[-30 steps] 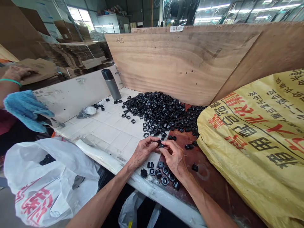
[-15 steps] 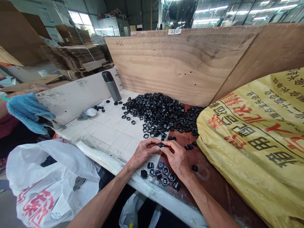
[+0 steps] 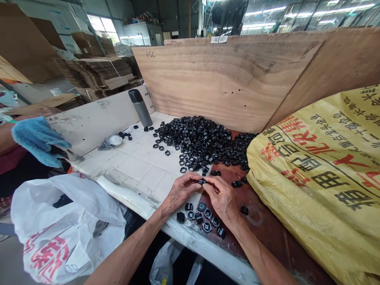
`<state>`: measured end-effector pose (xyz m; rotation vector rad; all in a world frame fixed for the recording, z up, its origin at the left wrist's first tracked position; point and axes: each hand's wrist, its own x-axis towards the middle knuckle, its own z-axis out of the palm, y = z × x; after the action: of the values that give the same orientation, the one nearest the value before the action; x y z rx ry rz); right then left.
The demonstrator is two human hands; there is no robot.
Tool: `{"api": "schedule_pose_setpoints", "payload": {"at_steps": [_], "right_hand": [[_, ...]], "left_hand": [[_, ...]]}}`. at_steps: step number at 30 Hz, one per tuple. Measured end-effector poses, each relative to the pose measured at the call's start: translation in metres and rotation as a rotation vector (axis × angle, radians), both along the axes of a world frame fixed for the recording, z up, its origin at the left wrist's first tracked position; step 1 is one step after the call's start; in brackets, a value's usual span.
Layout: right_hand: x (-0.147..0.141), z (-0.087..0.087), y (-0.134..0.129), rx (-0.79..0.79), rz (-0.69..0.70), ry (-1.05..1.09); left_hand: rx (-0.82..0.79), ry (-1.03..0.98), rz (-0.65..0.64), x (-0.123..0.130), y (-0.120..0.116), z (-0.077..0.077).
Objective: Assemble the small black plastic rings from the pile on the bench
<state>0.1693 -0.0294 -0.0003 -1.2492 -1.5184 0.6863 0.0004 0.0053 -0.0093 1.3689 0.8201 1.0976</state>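
Between my two hands, at the near side of a heap, is a small black plastic part [image 3: 202, 181]. My left hand [image 3: 184, 189] pinches it from the left with thumb and fingers. From the other side my right hand [image 3: 221, 194] grips it too, fingertips almost meeting. Whether it is one piece or two joined is hard to make out. Just beyond lies a large heap of black plastic rings [image 3: 196, 138]. Nearer me, below my hands, several black round caps [image 3: 207, 226] lie loose, some showing a grey cross-ribbed face.
A yellow woven sack [image 3: 314, 190] fills the right side. A grey thermos bottle [image 3: 140, 109] and a small clear bag [image 3: 111, 141] stand at left. White plastic bag [image 3: 68, 229] hangs at the front left; wooden board [image 3: 225, 79] walls the back. A person's blue-sleeved arm [image 3: 38, 138] shows far left.
The view has shifted very slightly. Both hands keep their pinch on the small black part, with barely any finger movement.
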Motion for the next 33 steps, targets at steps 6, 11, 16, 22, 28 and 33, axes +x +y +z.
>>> {"api": "schedule_pose_setpoints", "payload": {"at_steps": [6, 11, 16, 22, 28, 33], "right_hand": [[0.0012, -0.0003, 0.0000, 0.084, -0.010, -0.047], [0.0040, -0.0010, -0.0001, 0.213, 0.046, -0.158], [0.0035, -0.0026, 0.0012, 0.219, 0.042, -0.151], [0.0014, -0.0020, 0.0003, 0.132, 0.009, -0.170], [0.0013, -0.0065, 0.0001, -0.096, -0.007, -0.008], [0.0016, -0.0035, 0.0021, 0.005, -0.010, -0.039]], "left_hand": [[0.048, 0.060, 0.004, 0.0000, -0.0004, 0.0018], [0.016, 0.052, -0.021, 0.0005, -0.0009, 0.0054], [-0.023, 0.006, -0.021, 0.0010, -0.0015, 0.0043], [0.010, -0.015, -0.006, 0.0005, -0.0012, 0.0002], [0.105, 0.049, 0.005, 0.0002, -0.0018, 0.0021], [0.068, 0.112, 0.004, 0.0006, -0.0028, 0.0065]]}}
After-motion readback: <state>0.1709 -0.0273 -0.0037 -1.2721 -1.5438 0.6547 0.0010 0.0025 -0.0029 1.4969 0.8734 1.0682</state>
